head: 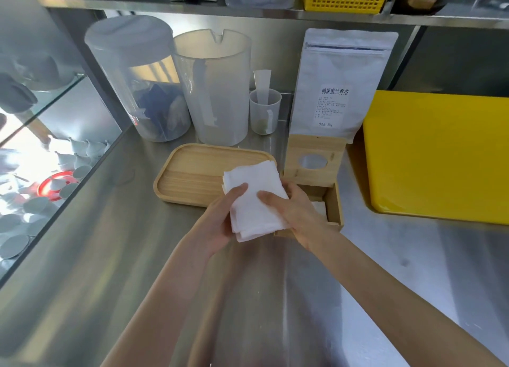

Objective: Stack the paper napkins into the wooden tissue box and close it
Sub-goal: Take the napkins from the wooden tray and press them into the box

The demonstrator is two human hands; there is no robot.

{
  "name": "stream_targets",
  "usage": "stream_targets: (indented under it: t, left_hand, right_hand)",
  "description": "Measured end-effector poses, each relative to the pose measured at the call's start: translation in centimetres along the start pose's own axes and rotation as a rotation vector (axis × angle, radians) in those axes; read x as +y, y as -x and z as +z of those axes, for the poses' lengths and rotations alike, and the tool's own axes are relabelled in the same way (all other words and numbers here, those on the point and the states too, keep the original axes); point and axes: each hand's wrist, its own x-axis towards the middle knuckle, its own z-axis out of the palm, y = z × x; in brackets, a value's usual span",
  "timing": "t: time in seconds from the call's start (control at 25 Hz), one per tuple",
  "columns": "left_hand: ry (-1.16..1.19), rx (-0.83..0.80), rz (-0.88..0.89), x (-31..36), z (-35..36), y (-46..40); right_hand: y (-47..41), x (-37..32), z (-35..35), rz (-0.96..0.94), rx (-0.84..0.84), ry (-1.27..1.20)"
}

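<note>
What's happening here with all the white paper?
A person is holding a stack of white paper napkins in both hands, the left hand underneath and the right hand gripping its side, above a steel counter. Just to the right sits an open wooden tissue box, with its lid standing upright at the back, and something white already lies inside. A wooden tray lies behind the hands.
</note>
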Motion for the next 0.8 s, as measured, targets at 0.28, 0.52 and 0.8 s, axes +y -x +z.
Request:
stream_targets:
  t: [0.28,0.52,0.8]
  left_hand:
    - [-0.054,0.070,0.040,-2.2,2.6,1.6]
    - [-0.022,0.224,0.102,-3.8,3.8,1.6]
    - [0.070,0.232,0.216,-5.4,5.8,2.2]
  right_hand:
    - [2.6,0.3,-1.7,-0.073,-0.007,0.199]
    - [4.0,1.5,-3.0,-0.009,0.110,-0.093]
    - [6.8,4.2,-2.4,0.023,-0.078,-0.545]
